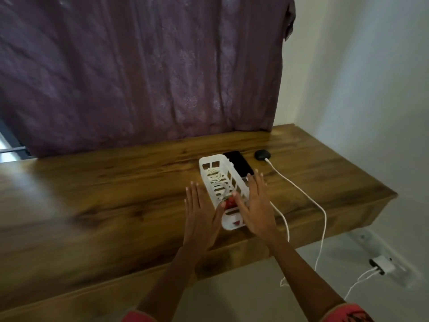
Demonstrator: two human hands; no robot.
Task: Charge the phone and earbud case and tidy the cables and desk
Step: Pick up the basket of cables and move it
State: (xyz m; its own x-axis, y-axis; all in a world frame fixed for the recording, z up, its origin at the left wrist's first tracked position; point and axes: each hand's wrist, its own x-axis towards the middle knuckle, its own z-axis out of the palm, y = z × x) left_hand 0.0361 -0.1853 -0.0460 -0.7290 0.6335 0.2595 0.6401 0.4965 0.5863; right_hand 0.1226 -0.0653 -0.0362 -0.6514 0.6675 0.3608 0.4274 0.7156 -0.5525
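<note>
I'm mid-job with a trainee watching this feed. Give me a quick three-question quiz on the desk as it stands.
1. True or false: the earbud case has a white cable plugged into it.
2. What lies just right of the white basket? A) a mug B) the phone C) a book
3. Fill in: the left hand and right hand, one on each side of the basket, are both ____.

Key: 1 true; 2 B; 3 open.
</note>
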